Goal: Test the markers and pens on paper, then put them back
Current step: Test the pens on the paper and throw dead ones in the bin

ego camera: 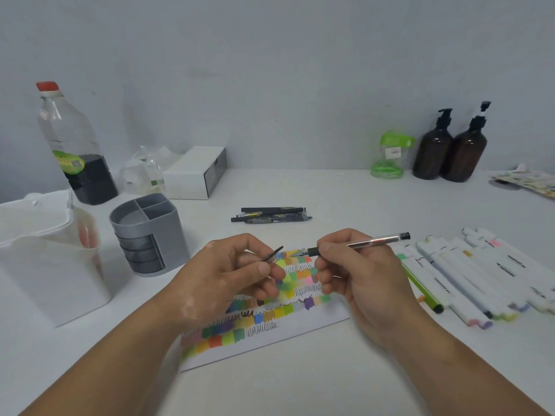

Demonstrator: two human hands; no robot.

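Right hand (354,274) pinches a clear-barrelled pen (360,243), its uncapped tip pointing left, above the swatched paper (303,321) on the desk (330,379). Left hand (234,271) pinches a dark cap (272,254), just apart from the tip. White markers (468,271) lie right, black pens (271,214) beyond, and a grey organiser (147,232) left.

Paper (300,324) partly hidden; markers (495,267) cropped right.

red-capped bottle (75,145) | white box (195,172) | green pouch (390,154) | two amber pump bottles (432,154)
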